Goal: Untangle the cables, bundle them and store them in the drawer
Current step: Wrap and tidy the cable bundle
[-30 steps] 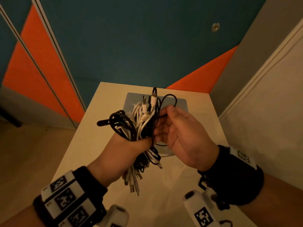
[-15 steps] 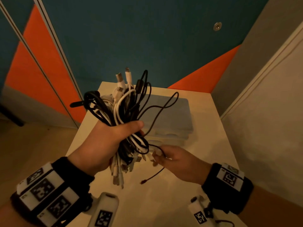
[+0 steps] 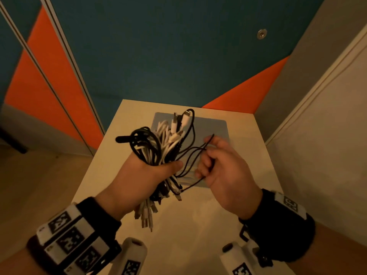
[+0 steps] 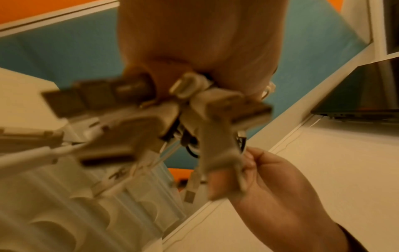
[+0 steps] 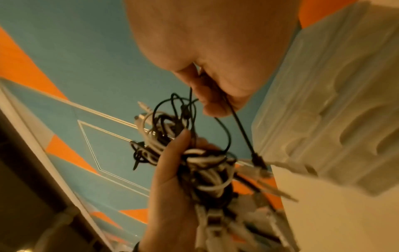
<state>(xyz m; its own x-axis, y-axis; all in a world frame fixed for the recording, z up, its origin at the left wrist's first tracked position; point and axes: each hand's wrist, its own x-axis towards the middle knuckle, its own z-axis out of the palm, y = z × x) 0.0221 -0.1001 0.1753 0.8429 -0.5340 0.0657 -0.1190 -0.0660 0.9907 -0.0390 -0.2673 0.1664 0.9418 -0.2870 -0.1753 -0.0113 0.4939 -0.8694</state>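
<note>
Cables, a tangled bunch of black and white cords [image 3: 158,147], sit clenched in your left hand [image 3: 139,179] above the pale tabletop [image 3: 198,225]; only the left wrist view shows their blurred white and dark USB plugs [image 4: 218,105] hanging close to the lens, and only the right wrist view shows the ribbed translucent plastic drawer unit [image 5: 336,102] from its side. Your right hand [image 3: 224,167] is curled around a thin black cable [image 3: 190,153] that loops out of the bunch, knuckles up, just beside your left thumb.
</note>
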